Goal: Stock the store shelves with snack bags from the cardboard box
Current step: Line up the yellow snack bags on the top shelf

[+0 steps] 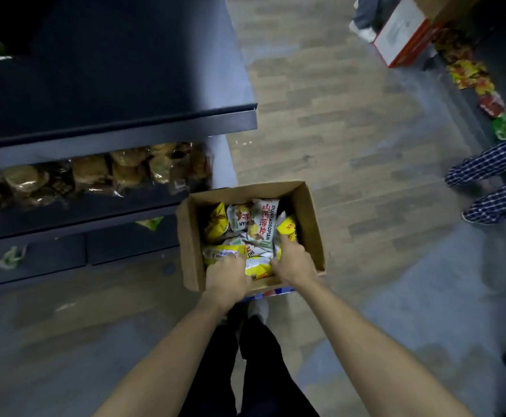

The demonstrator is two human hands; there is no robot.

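Both hands, left [227, 273] and right [293, 263], reach into box [312, 218], fingers curled around snack bags [259, 227], likely gathering several to carry to shelf [95, 127].

We see a wood-plank floor [336, 121] in grey and tan, dimly lit. Left of it stands a dark shelving unit [119, 85]; right of it, along its far edge, colourful packets [471, 76] line another dark shelf base.
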